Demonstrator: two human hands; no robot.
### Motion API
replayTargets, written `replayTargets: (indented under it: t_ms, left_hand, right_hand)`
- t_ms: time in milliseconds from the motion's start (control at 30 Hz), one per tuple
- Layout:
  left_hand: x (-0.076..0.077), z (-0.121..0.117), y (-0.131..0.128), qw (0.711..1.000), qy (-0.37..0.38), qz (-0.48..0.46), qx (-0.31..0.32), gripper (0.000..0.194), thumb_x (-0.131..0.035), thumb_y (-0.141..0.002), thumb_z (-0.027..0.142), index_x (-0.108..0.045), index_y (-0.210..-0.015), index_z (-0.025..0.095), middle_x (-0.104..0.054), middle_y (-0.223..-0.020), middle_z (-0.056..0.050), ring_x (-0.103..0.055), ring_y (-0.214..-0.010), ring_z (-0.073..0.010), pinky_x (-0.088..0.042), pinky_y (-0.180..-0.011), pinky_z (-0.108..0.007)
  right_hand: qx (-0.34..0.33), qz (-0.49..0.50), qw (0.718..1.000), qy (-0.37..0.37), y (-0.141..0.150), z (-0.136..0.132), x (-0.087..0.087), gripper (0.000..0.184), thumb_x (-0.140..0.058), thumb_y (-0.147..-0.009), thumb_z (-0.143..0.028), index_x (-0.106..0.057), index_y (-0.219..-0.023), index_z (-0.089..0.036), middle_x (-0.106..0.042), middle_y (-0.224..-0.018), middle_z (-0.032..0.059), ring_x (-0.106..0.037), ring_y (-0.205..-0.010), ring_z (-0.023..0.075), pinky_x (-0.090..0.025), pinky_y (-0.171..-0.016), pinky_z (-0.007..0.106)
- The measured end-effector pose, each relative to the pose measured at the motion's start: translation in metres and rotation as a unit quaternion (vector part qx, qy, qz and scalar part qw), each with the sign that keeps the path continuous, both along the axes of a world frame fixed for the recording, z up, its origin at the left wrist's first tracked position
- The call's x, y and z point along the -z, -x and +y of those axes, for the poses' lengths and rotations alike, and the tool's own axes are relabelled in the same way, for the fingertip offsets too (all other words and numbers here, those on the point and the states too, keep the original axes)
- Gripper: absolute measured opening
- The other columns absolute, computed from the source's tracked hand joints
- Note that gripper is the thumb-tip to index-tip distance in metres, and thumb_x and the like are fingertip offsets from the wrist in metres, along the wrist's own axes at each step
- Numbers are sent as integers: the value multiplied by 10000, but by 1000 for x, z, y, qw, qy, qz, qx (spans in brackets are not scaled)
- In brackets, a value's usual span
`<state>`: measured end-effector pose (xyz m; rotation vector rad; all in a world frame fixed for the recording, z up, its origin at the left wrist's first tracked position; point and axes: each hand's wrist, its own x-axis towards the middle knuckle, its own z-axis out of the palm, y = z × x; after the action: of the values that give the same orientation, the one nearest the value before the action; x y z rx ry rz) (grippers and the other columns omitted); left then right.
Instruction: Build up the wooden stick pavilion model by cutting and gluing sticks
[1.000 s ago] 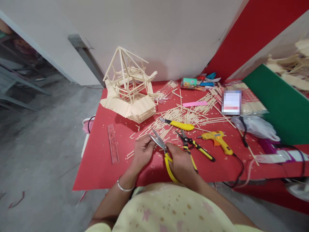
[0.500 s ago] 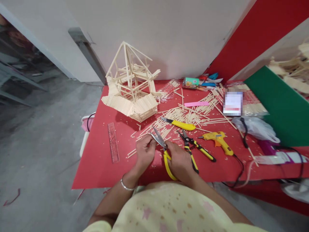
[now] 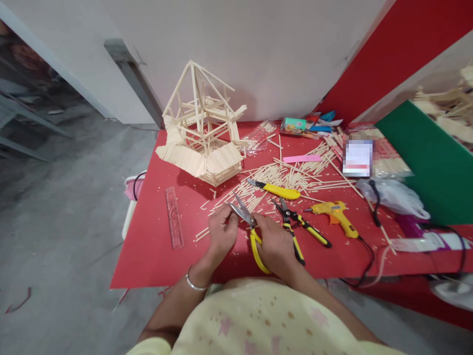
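Yellow-handled scissors (image 3: 255, 251) are gripped in my right hand (image 3: 275, 241), their blades parted and pointing up and left. My left hand (image 3: 222, 229) is closed in a pinch right beside the blades; what its fingers hold, if anything, is hidden. Beyond my hands lies a loose pile of thin wooden sticks (image 3: 271, 177). A model building made of such sticks (image 3: 218, 162) stands at the back left, with an open roof frame on top and slatted lower eaves.
A yellow utility knife (image 3: 279, 190) lies on the sticks. Black-and-yellow pliers (image 3: 310, 231) and a yellow glue gun (image 3: 334, 214) with a cord are to the right. A clear ruler (image 3: 173, 217) lies left on the red table (image 3: 144, 256). Behind the gun is a plastic bag (image 3: 395, 197).
Almost nothing differs. The view has shifted very slightly, while both hands and the scissors keep nearly the same pose.
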<state>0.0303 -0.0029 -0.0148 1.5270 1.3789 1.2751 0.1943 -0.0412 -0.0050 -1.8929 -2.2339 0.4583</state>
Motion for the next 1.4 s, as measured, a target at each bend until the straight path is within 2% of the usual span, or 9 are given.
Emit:
replayTargets:
  t_ms: [400, 567, 767, 967, 1400]
  left_hand:
    - [7, 2, 2, 998, -17, 46, 27, 210, -498, -931, 181, -596, -746, 189, -579, -718, -16, -516, -679, -156, -390, -654, -282]
    - [6, 3, 3, 997, -27, 60, 29, 218, -500, -931, 198, -563, -722, 196, -547, -688, -9, -497, -656, -157, -375, -635, -282]
    - [5, 2, 3, 998, -39, 40, 35, 216, -505, -948, 230, -579, -748, 199, -568, -721, -16, -533, -688, -159, -408, -666, -286]
    - [2, 4, 4, 999, -14, 33, 32, 215, -513, -916, 181, -592, -716, 191, -573, -694, -14, -520, -667, -159, -396, -641, -284]
    - [5, 3, 4, 999, 3, 16, 30, 218, -531, -916, 219, -585, -706, 193, -556, -677, -3, -510, -651, -149, -396, -630, -272]
  right_hand:
    - [6, 16, 999, 38, -2, 0, 0, 449, -498, -944, -348, -493, -1378, -234, -675, -1207, 89, -660, -1009, 211, -433, -787, 280]
    - [11, -3, 999, 30, -2, -1, -1, 390, -494, -942, -363, -539, -1312, -251, -704, -1119, 73, -675, -966, 206, -405, -725, 273]
    - [4, -16, 999, 46, -4, 0, 0, 345, -475, -945, -371, -583, -1250, -251, -737, -863, 28, -673, -757, 185, -333, -618, 272]
    - [4, -3, 1000, 17, -4, 0, 2, 459, -552, -889, -331, -522, -1341, -255, -690, -1190, 75, -668, -973, 208, -399, -733, 273]
    - [16, 41, 998, 46, -2, 0, 2, 405, -521, -895, -314, -568, -1290, -238, -732, -1066, 51, -676, -872, 189, -375, -685, 267]
